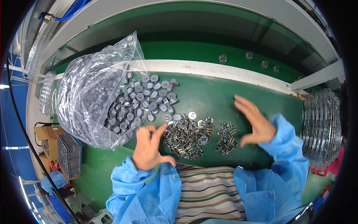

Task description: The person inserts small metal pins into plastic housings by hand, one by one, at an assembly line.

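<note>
My left hand (146, 148) is over the near edge of the table, beside the left side of a pile of small dark parts with metal pins (188, 139). Its thumb and forefinger are spread, and nothing shows between them. To the right, my right hand (257, 122) is open, thumb and fingers wide apart, next to a smaller heap of the same pinned parts (226, 139). Loose grey round plastic housings (153, 106) spill across the table from a large clear plastic bag (80, 108). One whitish disc (192, 115) rests at the far edge of the pinned pile.
A white rail (201, 68) crosses behind the green table (201, 93). Beyond it, several small round parts (249, 55) stand on a green surface. Stacked clear plastic trays (321, 127) rise at the right. Below left are a grey crate (71, 155) and a cardboard box (50, 147).
</note>
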`<action>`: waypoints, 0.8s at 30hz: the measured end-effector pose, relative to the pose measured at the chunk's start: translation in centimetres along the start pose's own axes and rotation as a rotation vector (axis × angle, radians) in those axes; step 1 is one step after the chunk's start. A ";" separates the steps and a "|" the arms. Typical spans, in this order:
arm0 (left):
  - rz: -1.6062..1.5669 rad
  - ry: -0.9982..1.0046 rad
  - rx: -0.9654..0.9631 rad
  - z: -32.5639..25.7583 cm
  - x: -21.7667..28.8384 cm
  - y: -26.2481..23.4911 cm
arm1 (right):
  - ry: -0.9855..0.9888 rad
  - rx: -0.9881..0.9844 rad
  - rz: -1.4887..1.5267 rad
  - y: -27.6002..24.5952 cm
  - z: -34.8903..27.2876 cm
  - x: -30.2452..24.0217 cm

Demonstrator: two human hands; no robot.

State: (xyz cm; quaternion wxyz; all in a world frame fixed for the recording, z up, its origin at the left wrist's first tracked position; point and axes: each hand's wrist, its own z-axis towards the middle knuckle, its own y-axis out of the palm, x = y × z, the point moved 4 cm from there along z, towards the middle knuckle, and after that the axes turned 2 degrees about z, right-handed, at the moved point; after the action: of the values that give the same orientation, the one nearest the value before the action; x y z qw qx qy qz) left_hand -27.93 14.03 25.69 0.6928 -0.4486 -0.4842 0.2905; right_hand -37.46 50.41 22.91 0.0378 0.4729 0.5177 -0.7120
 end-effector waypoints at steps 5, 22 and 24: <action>-0.035 0.063 -0.061 -2.1 1.2 3.9 | -0.057 -0.109 -0.250 4.6 -0.8 -4.0; -0.168 0.127 0.187 10.6 2.6 2.8 | -0.012 0.253 0.211 1.0 6.8 1.0; -0.889 -0.240 0.194 12.2 -0.2 2.9 | -0.012 0.331 0.163 -0.8 9.1 1.0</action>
State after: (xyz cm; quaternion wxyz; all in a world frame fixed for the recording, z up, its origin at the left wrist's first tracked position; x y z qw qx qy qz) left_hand -39.28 19.26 24.60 0.7280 -0.0943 -0.6765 0.0593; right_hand -44.21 44.11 22.91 0.0202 0.5086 0.3533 -0.7849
